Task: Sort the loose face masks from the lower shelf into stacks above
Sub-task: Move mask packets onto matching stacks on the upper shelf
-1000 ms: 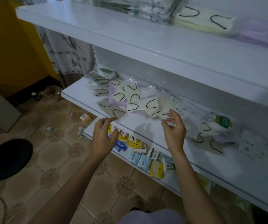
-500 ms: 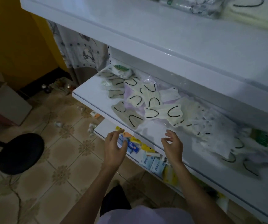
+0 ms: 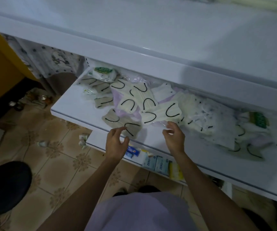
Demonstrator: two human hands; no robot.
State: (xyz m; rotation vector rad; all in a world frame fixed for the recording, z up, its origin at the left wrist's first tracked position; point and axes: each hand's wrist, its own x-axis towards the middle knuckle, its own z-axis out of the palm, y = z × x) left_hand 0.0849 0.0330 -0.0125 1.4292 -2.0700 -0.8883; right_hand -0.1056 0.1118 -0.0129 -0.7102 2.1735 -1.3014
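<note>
Several loose face masks lie scattered on the lower white shelf (image 3: 77,112): cream ones with black ear loops (image 3: 161,114), grey-beige ones (image 3: 117,120), and white dotted ones (image 3: 213,120). My left hand (image 3: 116,144) hovers at the shelf's front edge, fingers loosely curled, fingertips near a grey-beige mask (image 3: 132,129). My right hand (image 3: 174,139) hangs over the shelf just below a cream mask in clear wrap, fingers relaxed and holding nothing. The broad upper shelf (image 3: 151,39) juts out above.
A lower ledge holds toothpaste (image 3: 132,151) and blue ZERO packets (image 3: 156,163). A black round stool (image 3: 6,187) stands on the tiled floor at left. A yellow wall and patterned curtain (image 3: 51,64) are at the far left. Small litter lies on the floor.
The view has tilted down and closer to the lower shelf. Both hands have moved forward toward the masks, the left reaching a grey-beige one, the right the cream ones.
</note>
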